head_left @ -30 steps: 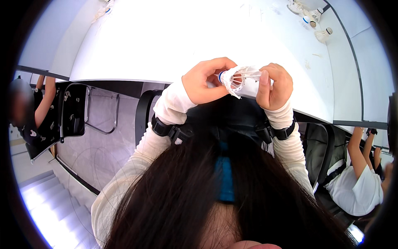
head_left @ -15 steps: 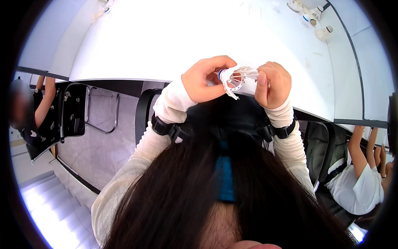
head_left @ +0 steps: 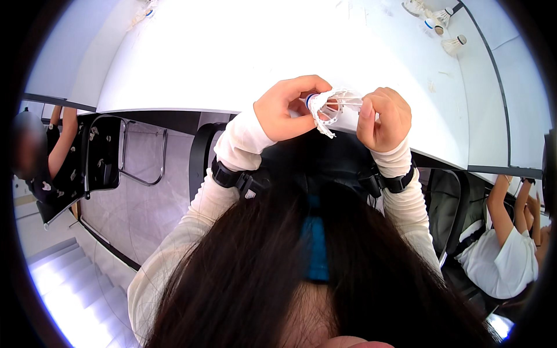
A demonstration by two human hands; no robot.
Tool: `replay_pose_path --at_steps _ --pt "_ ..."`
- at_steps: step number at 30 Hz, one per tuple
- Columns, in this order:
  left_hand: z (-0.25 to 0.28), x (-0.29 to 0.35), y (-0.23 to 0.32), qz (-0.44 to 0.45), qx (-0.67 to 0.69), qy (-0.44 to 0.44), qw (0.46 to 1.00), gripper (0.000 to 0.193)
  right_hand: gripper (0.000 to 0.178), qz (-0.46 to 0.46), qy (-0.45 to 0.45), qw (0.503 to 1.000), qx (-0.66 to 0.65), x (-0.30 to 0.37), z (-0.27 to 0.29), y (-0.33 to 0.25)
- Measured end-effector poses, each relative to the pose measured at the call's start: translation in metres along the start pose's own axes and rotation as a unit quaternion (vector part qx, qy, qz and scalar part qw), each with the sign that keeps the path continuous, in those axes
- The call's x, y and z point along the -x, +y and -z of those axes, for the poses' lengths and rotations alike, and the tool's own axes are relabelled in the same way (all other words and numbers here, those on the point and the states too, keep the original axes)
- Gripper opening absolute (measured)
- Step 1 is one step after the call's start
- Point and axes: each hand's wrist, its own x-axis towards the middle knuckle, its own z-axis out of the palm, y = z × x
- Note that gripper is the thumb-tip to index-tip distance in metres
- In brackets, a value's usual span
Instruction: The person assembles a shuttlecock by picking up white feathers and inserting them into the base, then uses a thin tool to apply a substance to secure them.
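Note:
Just past the table's near edge, a white shuttlecock [head_left: 318, 107] with a blue band at its base is gripped in my left hand [head_left: 283, 113]. Thumb and fingers curl around its base end, and the skirt opens toward the right. The skirt looks ragged, with a frayed strip dangling at its lower side. My right hand [head_left: 387, 120] is closed, pinching between thumb and curled fingers the end of a thin white feather [head_left: 351, 102] that reaches across from the skirt. Whether that feather is still joined to the shuttlecock cannot be made out.
The white table [head_left: 232, 64] spreads ahead, with thin scraps on it. Several shuttlecocks lie at the far right, one [head_left: 454, 44] beside the partition [head_left: 493, 87]. More white feathered pieces [head_left: 142, 14] lie far left. People sit on both sides, one in a white shirt [head_left: 502, 264].
My right hand has shifted slightly right, away from the shuttlecock, still pinching the feather. My left hand has barely moved.

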Motion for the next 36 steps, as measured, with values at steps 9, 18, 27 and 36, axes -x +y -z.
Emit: replay_pose_path --at_steps 9,18,27,36 --pt "-0.0007 0.002 -0.0061 -0.001 0.002 0.016 1.0 0.033 0.014 0.007 -0.001 1.0 -0.006 -0.0011 0.0008 0.0006" --pt "-0.0004 0.001 -0.0032 -0.004 -0.005 0.013 1.0 0.033 0.016 0.024 -0.009 1.0 0.003 0.0015 0.0018 0.0016" --pt "0.0014 0.0009 -0.0038 -0.024 -0.017 0.002 1.0 0.032 0.017 0.045 -0.016 0.999 0.003 0.0 0.0009 0.0003" --pt "-0.0026 -0.0013 -0.0103 -0.058 -0.037 0.029 0.997 0.025 0.015 0.039 -0.022 0.999 0.019 -0.0031 0.0009 -0.0046"
